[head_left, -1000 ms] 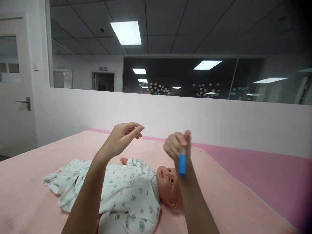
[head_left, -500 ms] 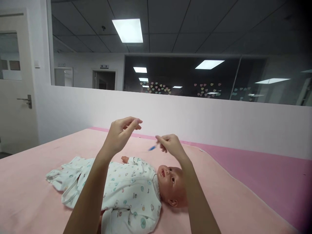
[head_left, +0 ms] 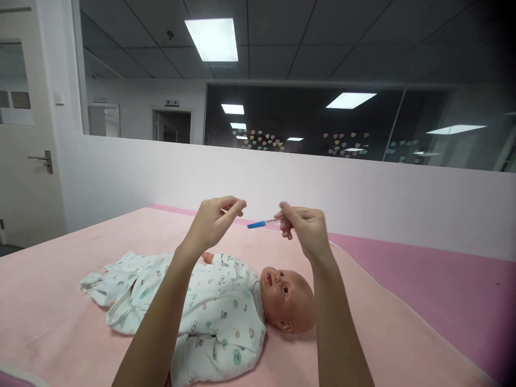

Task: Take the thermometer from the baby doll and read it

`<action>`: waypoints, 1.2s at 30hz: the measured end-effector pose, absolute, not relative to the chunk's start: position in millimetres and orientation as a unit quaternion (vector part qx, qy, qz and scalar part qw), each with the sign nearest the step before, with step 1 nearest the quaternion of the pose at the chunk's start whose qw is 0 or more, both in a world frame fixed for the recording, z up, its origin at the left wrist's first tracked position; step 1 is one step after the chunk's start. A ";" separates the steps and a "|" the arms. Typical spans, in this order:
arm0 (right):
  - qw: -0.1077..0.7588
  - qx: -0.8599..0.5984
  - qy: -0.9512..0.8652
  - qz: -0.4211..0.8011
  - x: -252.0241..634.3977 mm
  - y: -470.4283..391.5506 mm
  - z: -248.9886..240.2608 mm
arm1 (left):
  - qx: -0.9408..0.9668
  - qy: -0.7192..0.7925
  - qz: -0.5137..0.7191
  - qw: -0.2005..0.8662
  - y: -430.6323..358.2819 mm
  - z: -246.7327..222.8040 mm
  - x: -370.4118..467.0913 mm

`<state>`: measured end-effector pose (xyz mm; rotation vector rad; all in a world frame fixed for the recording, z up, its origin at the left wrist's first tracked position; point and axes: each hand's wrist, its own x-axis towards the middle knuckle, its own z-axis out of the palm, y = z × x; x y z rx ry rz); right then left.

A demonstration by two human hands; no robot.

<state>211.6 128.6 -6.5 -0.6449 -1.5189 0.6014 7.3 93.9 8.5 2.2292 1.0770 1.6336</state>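
Observation:
My right hand (head_left: 309, 228) is raised above the bed, closed around a thin clear stick with a blue end (head_left: 257, 224). The blue end points left, toward my other hand, and the stick's far part is hidden in my fingers. My left hand (head_left: 215, 221) is raised at about the same height, its thumb and fingers pinched together. Whether anything lies in that pinch I cannot make out; it is apart from the stick. Below my hands a baby doll (head_left: 290, 301) lies on its back, head to the right, in a white printed outfit (head_left: 226, 322).
The doll rests on a pink padded surface (head_left: 382, 333) with a darker pink strip (head_left: 435, 274) along the right and back. Behind stands a white half wall (head_left: 322, 188) with glass above it. A door (head_left: 24, 177) is at the far left.
My right hand has moved up and right with the stick, which now lies nearly level. My left hand has shifted slightly right. The doll stays in place while the view tilts a little.

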 end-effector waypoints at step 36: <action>0.426 -0.605 -0.673 -0.023 248.1 -15.1 -200.2 | 0.813 0.330 0.311 0.365 123.8 -130.1 14.6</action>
